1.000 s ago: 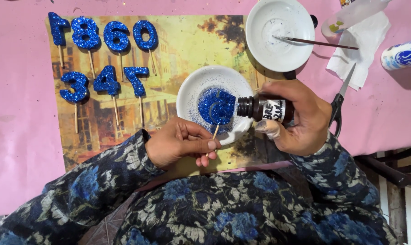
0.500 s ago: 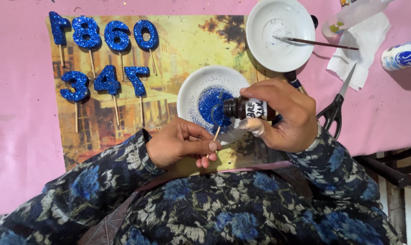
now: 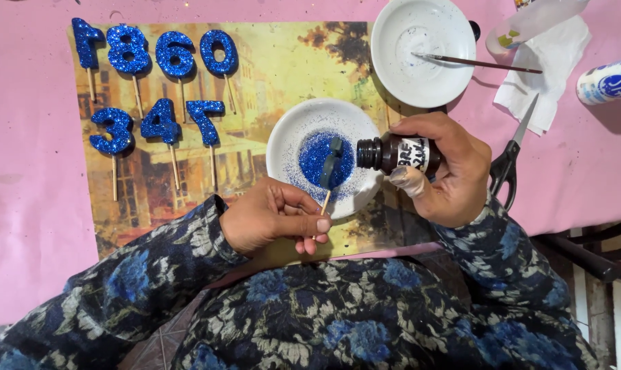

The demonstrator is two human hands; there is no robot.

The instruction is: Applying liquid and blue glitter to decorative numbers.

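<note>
My left hand (image 3: 272, 220) pinches a thin wooden stick, holding a blue glittered shape (image 3: 329, 163) edge-on over a white bowl (image 3: 291, 134) that has a heap of blue glitter in it. My right hand (image 3: 447, 171) grips a small dark glitter bottle (image 3: 394, 154), tipped sideways with its open mouth toward the shape. Both hands hover over the bowl at the near edge of a yellow printed mat (image 3: 283, 68).
Several blue glitter numbers on sticks (image 3: 153, 89) lie on the mat's left part. A second white bowl (image 3: 420, 27) with a brush (image 3: 481, 63) across it sits at the back. Scissors (image 3: 510, 154), white tissue (image 3: 543, 68) and a glue tube (image 3: 608, 79) lie to the right on pink cloth.
The stick has been rotated, so the blue shape now shows edge-on instead of flat. My right hand shifted slightly with the bottle, still tipped over the bowl.
</note>
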